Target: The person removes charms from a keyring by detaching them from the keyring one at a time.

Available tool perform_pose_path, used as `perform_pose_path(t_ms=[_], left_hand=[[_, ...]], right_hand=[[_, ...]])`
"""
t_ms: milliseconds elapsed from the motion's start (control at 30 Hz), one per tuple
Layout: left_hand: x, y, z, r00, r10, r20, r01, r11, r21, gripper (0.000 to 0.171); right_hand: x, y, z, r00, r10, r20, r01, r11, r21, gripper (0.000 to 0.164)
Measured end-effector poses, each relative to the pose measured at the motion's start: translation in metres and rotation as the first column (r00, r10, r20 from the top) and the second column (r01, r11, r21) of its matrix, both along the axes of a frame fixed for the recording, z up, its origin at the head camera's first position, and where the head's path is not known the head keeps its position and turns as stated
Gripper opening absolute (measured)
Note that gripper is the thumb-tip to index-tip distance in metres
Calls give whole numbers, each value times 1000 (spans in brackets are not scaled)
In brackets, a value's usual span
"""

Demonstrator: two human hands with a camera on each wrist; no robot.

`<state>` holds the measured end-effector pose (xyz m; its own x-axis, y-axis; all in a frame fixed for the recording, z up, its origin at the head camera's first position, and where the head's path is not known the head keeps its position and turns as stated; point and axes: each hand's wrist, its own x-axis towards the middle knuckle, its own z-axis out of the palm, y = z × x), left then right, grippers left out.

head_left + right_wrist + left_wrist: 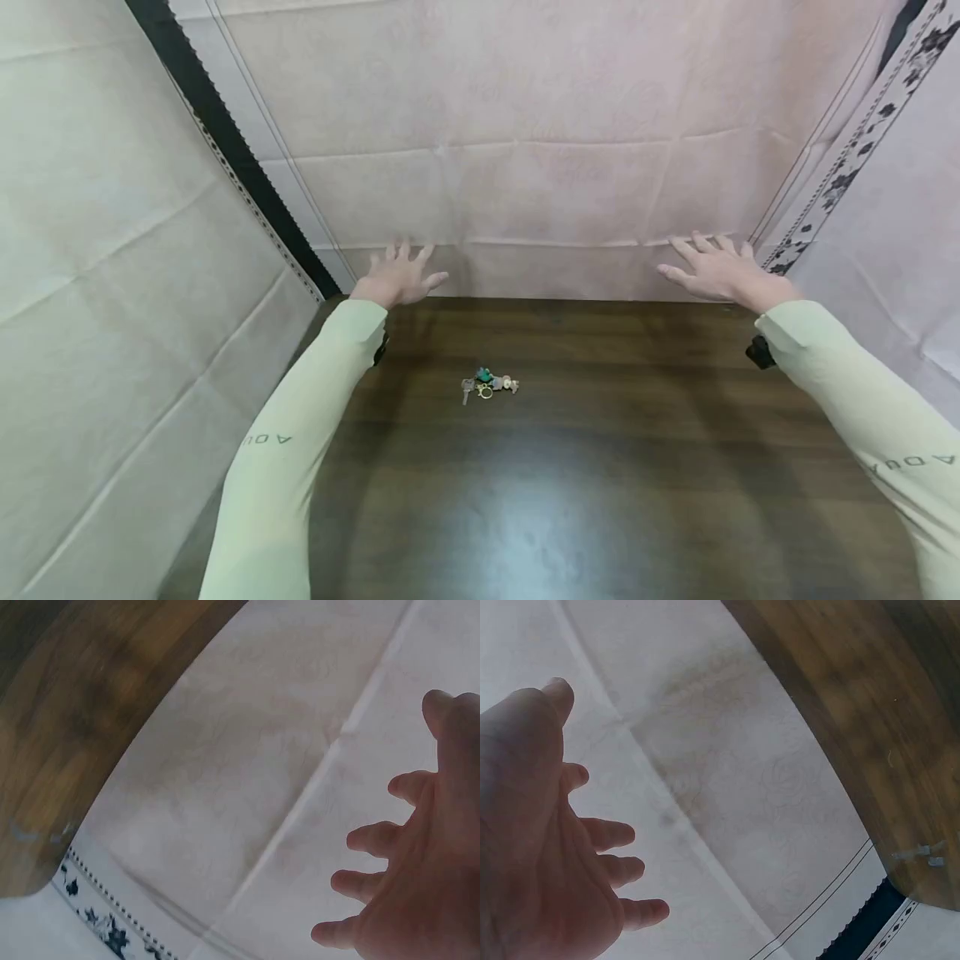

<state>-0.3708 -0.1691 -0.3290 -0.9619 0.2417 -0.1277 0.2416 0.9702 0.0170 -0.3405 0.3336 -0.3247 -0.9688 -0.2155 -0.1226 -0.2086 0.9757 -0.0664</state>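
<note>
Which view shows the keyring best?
Head: the keyring lies uncovered on the table, between the hands. Neither wrist view shows it: the left has the left hand, cloth and table edge; the right, the right hand, cloth and table edge.

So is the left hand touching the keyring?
Apart. The head view shows it: the keyring lies on the table, with brown tabletop plainly showing between it and the left hand.
</note>
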Motion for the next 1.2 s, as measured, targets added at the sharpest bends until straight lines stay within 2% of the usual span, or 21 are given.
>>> perform_pose_path(t_ms=[267, 500, 767, 1033, 1200], left_hand=[[9, 7, -12, 999, -9, 48, 7, 999, 42, 76], [16, 7, -16, 999, -19, 33, 16, 997, 71, 74], [23, 11, -21, 998, -38, 58, 31, 993, 112, 75], [32, 18, -25, 997, -50, 58, 44, 993, 114, 74], [37, 18, -34, 997, -54, 59, 48, 994, 98, 74]], right_hand=[[6, -23, -10, 999, 37, -23, -38, 999, -28, 81], [11, -47, -19, 997, 66, -34, -68, 995, -66, 80], [16, -61, -32, 994, 99, -47, -102, 992, -76, 79], [19, -74, -39, 990, 135, -46, -139, 987, -81, 78], [24, -87, -46, 988, 151, -45, -155, 982, -109, 78]])
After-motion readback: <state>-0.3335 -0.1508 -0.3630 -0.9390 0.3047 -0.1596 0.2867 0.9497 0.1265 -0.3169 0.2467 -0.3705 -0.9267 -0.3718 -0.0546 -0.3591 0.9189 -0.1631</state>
